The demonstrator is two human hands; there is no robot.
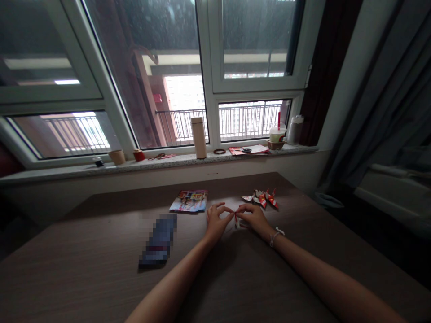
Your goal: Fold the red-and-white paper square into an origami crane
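Observation:
My left hand (216, 220) and my right hand (255, 218) meet just above the table, thumbs and forefingers pinched together. Between the fingertips is a small piece of red and white folded paper (237, 221), partly covered by the fingers. Both hands grip its upper end, and its lower part points toward me. Just beyond my right hand lies a cluster of several folded paper cranes (261, 198) in red and white. A colourful printed packet or stack of sheets (189, 201) lies flat beyond my left hand.
A dark pixelated oblong (158, 242) lies left of my forearm on the brown table (84, 251). Along the windowsill (183, 161) stand a beige thermos (198, 138), a paper cup (117, 156), a drink cup with straw (278, 133), and scissors (247, 150) on red papers.

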